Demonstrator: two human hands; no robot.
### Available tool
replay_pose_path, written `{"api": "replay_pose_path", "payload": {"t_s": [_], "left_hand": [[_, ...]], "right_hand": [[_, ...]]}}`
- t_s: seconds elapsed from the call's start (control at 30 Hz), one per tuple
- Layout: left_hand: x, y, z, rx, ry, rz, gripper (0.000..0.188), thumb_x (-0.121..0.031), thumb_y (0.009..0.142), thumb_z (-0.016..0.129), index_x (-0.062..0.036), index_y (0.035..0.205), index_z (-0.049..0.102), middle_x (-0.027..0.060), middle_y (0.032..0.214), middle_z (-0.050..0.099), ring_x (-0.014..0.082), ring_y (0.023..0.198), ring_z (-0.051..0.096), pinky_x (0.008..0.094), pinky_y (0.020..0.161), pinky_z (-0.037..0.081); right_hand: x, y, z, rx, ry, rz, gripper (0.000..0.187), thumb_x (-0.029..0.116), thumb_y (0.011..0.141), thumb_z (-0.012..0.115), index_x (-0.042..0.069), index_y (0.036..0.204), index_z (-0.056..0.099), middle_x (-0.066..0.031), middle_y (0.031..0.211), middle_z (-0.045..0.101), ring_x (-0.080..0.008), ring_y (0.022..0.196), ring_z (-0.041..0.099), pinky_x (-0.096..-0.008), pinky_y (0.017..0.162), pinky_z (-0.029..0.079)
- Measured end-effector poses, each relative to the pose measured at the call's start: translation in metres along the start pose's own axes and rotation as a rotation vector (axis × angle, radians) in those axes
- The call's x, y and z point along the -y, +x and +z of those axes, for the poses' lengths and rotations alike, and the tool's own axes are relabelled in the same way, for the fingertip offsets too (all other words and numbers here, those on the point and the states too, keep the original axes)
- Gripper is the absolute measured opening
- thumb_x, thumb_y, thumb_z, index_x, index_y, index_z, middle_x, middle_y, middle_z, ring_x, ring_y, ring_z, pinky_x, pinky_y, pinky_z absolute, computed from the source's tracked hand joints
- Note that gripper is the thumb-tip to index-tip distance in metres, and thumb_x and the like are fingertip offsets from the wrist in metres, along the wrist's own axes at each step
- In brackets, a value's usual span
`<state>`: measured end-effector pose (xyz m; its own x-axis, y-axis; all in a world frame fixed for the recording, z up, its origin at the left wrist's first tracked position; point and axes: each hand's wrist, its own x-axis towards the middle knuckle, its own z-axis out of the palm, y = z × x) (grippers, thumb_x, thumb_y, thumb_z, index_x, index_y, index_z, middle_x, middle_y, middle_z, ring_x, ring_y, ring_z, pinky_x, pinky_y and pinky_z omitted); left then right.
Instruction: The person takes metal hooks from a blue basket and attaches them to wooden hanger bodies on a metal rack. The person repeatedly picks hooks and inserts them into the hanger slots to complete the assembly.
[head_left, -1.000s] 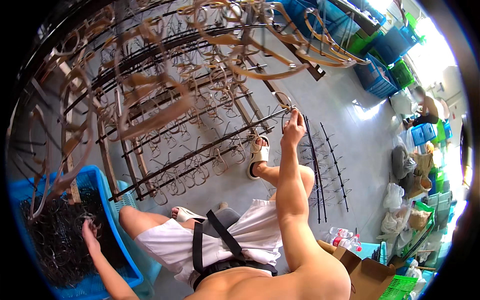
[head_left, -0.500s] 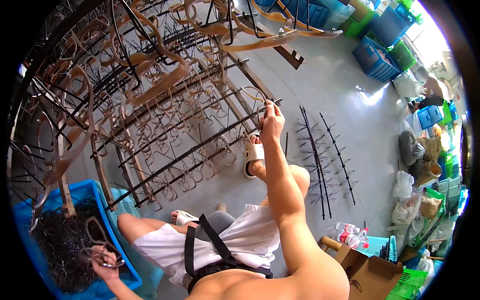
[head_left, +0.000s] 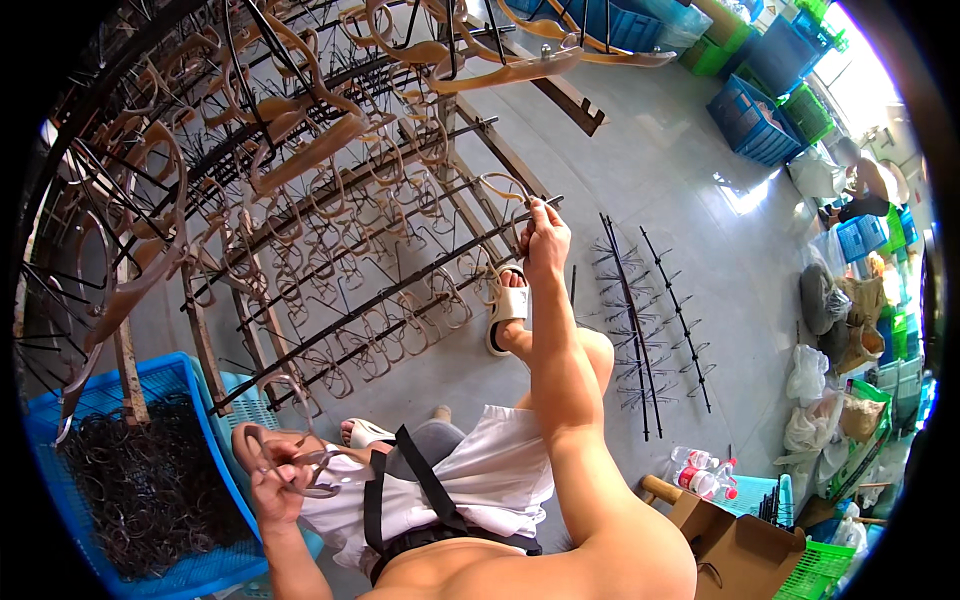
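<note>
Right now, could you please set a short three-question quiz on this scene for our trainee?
1. True or false: the left hand is holding at least one spectacle frame.

2. Where is the right hand?
A) inside the cardboard box
B) at the end of a dark rod
C) on the water bottles

3. What colour is the open basket at the picture's left, with dark curved pieces in it?

Key: 1. True; 2. B; 3. Blue.
</note>
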<state>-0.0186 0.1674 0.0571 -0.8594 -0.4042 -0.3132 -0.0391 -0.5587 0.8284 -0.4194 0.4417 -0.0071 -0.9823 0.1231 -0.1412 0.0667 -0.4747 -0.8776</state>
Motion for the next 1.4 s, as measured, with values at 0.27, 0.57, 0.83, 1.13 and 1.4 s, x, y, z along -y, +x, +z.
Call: {"api": "replay_pose_path", "payload": {"t_s": [0.27, 0.57, 0.83, 1.13, 1.4], "left_hand": [[0.009, 0.02, 0.045, 0.192, -0.044, -0.172, 0.031, -0.005, 0.073, 0.065, 0.0041, 0.102, 0.056, 0.0139, 0.079, 0.061, 0.0153, 0.06, 0.056, 0.0235, 0.053, 0.043], [0.016, 0.026, 0.051, 0.207, -0.009, -0.151, 0.031, -0.007, 0.074, 0.064, 0.0041, 0.102, 0.056, 0.0114, 0.075, 0.06, 0.0147, 0.056, 0.052, 0.024, 0.052, 0.041], [0.016, 0.032, 0.055, 0.278, -0.077, -0.139, 0.031, -0.002, 0.073, 0.055, 0.0048, 0.103, 0.057, 0.0114, 0.076, 0.06, 0.0147, 0.065, 0.056, 0.0207, 0.06, 0.044], [0.016, 0.034, 0.057, 0.298, -0.11, -0.146, 0.031, -0.002, 0.073, 0.056, 0.0041, 0.104, 0.057, 0.0112, 0.078, 0.06, 0.014, 0.067, 0.056, 0.0206, 0.061, 0.044], [0.017, 0.036, 0.065, 0.295, -0.113, -0.119, 0.03, -0.003, 0.076, 0.055, 0.0033, 0.105, 0.058, 0.0109, 0.079, 0.06, 0.0127, 0.064, 0.052, 0.0211, 0.059, 0.042]], "right_hand": [[0.016, 0.013, -0.018, 0.249, 0.082, 0.161, 0.015, 0.018, 0.093, 0.052, 0.009, 0.081, 0.052, 0.0082, 0.054, 0.027, -0.0052, 0.045, 0.024, -0.0232, 0.043, 0.022], [0.0, 0.008, -0.018, 0.275, 0.132, 0.099, 0.022, 0.024, 0.095, 0.052, 0.009, 0.078, 0.051, 0.0082, 0.057, 0.03, -0.0042, 0.047, 0.024, -0.0218, 0.045, 0.025], [-0.005, -0.01, -0.003, 0.281, -0.086, -0.001, 0.022, 0.024, 0.096, 0.05, 0.009, 0.08, 0.051, 0.0064, 0.057, 0.03, -0.0051, 0.048, 0.024, -0.0214, 0.047, 0.026], [-0.003, -0.013, 0.003, 0.222, -0.387, -0.116, 0.021, 0.022, 0.095, 0.051, 0.003, 0.096, 0.059, 0.0048, 0.056, 0.038, -0.0044, 0.049, 0.036, -0.0214, 0.045, 0.034], [-0.007, 0.01, -0.005, 0.146, -0.62, -0.245, 0.027, 0.026, 0.094, 0.052, 0.004, 0.105, 0.061, 0.0008, 0.06, 0.049, -0.0077, 0.053, 0.043, -0.0237, 0.05, 0.038]]}}
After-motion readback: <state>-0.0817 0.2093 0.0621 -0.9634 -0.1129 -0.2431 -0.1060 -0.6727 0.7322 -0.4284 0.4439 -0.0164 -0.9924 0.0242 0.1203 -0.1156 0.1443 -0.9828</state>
